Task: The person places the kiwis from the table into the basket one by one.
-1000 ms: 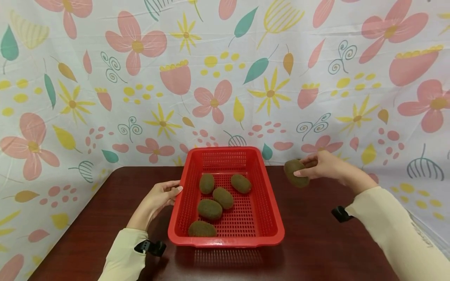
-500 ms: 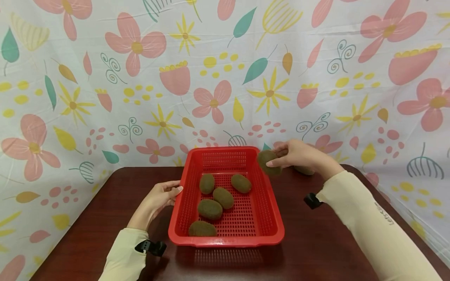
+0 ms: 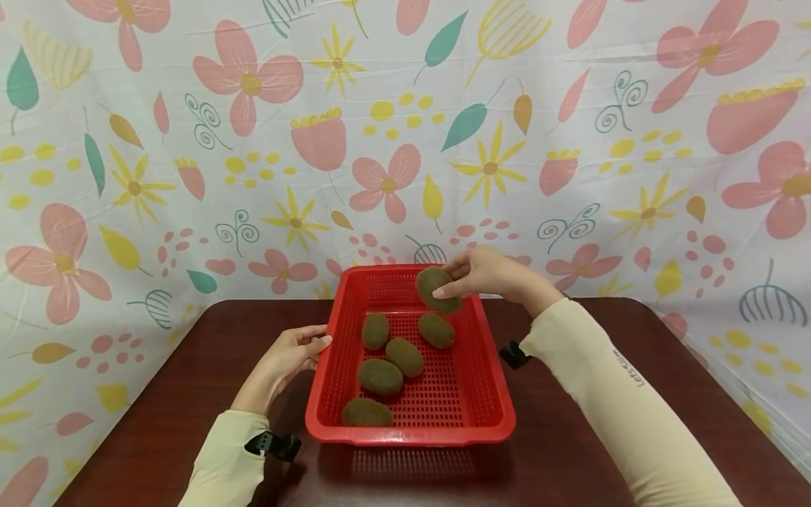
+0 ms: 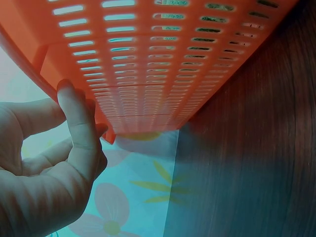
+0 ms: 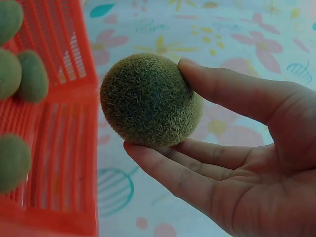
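Observation:
A red plastic basket (image 3: 408,435) with slotted walls stands on the table, with several brown fuzzy kiwis lying in it, among them one kiwi (image 3: 380,377) near the middle. My left hand (image 3: 288,359) grips the basket's left rim, thumb on top; the left wrist view shows its fingers at the slotted wall (image 4: 148,74). Above the basket's far right corner, my right hand (image 3: 484,274) pinches another kiwi (image 3: 437,290) between thumb and fingers. In the right wrist view this held kiwi (image 5: 148,98) is clear of the basket wall.
Under the basket is a dark reddish-brown wooden table (image 3: 570,422). Right behind it hangs a white floral cloth (image 3: 393,84). Black straps with small devices sit at both wrists.
My right hand has carried its kiwi leftward, from right of the basket to above its far right part. A kiwi glimpsed behind that hand is now mostly hidden. The left hand has stayed still.

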A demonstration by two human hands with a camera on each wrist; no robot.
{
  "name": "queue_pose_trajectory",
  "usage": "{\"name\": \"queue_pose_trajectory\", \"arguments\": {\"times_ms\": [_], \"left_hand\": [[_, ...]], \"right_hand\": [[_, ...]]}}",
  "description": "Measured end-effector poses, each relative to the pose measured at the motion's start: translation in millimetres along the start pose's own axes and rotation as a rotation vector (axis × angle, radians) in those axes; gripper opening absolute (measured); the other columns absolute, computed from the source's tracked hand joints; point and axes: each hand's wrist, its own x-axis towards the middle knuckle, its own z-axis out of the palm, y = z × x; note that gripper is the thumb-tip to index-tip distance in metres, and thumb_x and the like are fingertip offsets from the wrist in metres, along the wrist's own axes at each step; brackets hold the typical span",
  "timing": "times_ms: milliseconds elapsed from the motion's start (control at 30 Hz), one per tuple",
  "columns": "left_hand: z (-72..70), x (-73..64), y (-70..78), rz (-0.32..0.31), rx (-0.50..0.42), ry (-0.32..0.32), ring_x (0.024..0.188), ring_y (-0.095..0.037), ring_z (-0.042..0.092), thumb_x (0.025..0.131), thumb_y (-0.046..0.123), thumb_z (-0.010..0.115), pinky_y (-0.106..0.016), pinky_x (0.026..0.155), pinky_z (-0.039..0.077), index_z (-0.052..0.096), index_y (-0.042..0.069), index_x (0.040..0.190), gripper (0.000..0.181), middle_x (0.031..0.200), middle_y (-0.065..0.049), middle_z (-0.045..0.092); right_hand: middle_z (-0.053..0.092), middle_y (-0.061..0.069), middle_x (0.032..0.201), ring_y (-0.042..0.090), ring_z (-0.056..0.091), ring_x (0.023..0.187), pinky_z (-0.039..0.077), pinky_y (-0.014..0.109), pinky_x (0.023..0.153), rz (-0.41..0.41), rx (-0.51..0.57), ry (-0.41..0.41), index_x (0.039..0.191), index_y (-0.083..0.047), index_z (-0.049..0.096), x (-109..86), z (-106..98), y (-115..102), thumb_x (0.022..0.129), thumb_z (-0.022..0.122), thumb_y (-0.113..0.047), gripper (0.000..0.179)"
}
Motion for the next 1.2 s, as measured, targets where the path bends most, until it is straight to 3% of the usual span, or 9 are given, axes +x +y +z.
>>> {"name": "queue_pose_trajectory", "arguments": {"times_ms": [333,500,800,1200], "left_hand": [[3.8,0.1,1.1,-0.002,-0.014,-0.012,0.074,-0.02,0.063,0.098,0.012,0.057,-0.034,0.072,0.056,0.048,0.0,0.139,0.044,0.091,-0.012,0.062],[4.1,-0.2,1.2,0.0,-0.007,-0.014,0.074,-0.02,0.063,0.098,0.012,0.056,-0.035,0.073,0.056,0.048,0.0,0.139,0.044,0.091,-0.012,0.062],[1.2,-0.2,1.2,0.011,-0.005,-0.025,0.075,-0.02,0.063,0.097,0.014,0.057,-0.034,0.073,0.056,0.047,-0.001,0.139,0.046,0.091,-0.011,0.063],[-0.9,-0.2,0.9,-0.002,-0.012,-0.019,0.074,-0.02,0.062,0.098,0.013,0.057,-0.034,0.073,0.056,0.047,0.0,0.14,0.045,0.09,-0.011,0.062]], "right_hand": [[0.061,0.016,0.124,0.023,0.063,0.104,0.054,0.036,0.083,-0.023,0.057,-0.076,0.13,0.001,0.056,16.1,30,-15,0.082,0.078,-0.024,0.059],[0.065,0.009,0.114,0.02,0.064,0.098,0.054,0.036,0.084,-0.024,0.051,-0.109,0.126,-0.002,0.061,22.9,45,-13,0.08,0.08,-0.024,0.055],[0.067,0.011,0.107,0.019,0.067,0.09,0.055,0.035,0.081,-0.059,0.061,-0.245,0.124,0.005,0.06,29.4,65,-3,0.079,0.08,-0.016,0.053],[0.065,0.009,0.105,0.017,0.065,0.089,0.056,0.032,0.074,-0.02,-0.046,-0.397,0.117,0.001,0.064,30.9,79,2,0.076,0.083,-0.013,0.048]]}}
